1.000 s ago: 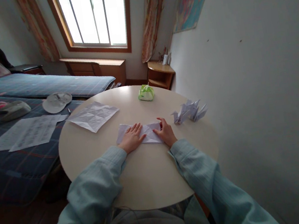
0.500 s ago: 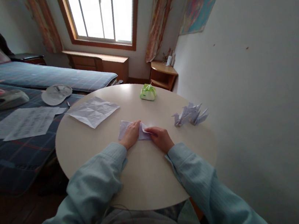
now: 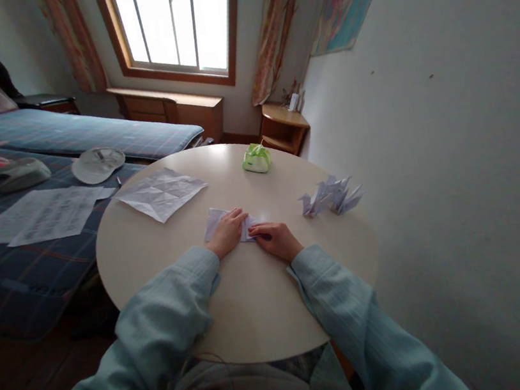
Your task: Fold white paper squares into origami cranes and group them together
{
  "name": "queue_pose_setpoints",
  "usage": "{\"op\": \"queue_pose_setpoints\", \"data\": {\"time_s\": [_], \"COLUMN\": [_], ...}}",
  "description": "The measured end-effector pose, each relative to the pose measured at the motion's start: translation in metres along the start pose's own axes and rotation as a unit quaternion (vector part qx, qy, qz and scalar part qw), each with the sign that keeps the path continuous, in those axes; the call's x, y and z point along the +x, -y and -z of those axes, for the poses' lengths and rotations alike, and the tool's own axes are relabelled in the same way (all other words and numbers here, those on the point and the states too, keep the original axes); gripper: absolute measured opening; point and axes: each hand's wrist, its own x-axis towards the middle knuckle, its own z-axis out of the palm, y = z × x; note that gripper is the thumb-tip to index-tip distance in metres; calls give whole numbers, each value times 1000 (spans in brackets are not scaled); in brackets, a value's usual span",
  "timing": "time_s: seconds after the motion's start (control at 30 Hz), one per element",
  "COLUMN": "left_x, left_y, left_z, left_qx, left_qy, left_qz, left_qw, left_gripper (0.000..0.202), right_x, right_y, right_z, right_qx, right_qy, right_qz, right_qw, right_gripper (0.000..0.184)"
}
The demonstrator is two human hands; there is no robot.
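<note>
A folded piece of white paper (image 3: 212, 220) lies on the round cream table (image 3: 257, 311) in front of me. My left hand (image 3: 229, 231) rests on it with fingers stretched out, pressing the paper down and covering its middle. At the paper's right end, my right hand (image 3: 276, 239) has its fingers closed on a folded edge, low against the table. Part of the fold is hidden under the fingers. Further left lies an opened white sheet (image 3: 160, 194) with a pattern of creases. Several folded paper birds (image 3: 330, 196) stand close together to the right of my hands.
A green tissue pack (image 3: 256, 159) sits at the table's far side. On the bed (image 3: 57, 268) at left are printed sheets (image 3: 50, 215), a pen (image 3: 119, 182) and a pale cap-like object (image 3: 98, 165). The white wall (image 3: 458, 193) runs along the table's right side.
The raised flap under my right hand has come down flatter to the left, and the right fingers have shifted slightly left with it. My left hand stays on the paper.
</note>
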Motion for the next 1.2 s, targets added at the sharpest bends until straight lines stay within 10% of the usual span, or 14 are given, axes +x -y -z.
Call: {"op": "queue_pose_setpoints", "data": {"time_s": [0.53,0.9,1.2], "left_x": [-2,-5,9], "left_y": [-6,-7,-15], "left_z": [7,5,-3], "left_qx": [52,108,112], "left_qy": [14,86,82], "left_qz": [-7,6,54], "left_qw": [999,990,989], "left_gripper": [32,45,45], "right_x": [2,14,35], "right_y": [8,27,-4], "right_z": [6,-17,-23], "right_qx": [0,-193,-167], "right_qy": [16,-14,-36], "right_qz": [-15,-68,-151], "right_qw": [1000,979,974], "right_gripper": [8,12,24]}}
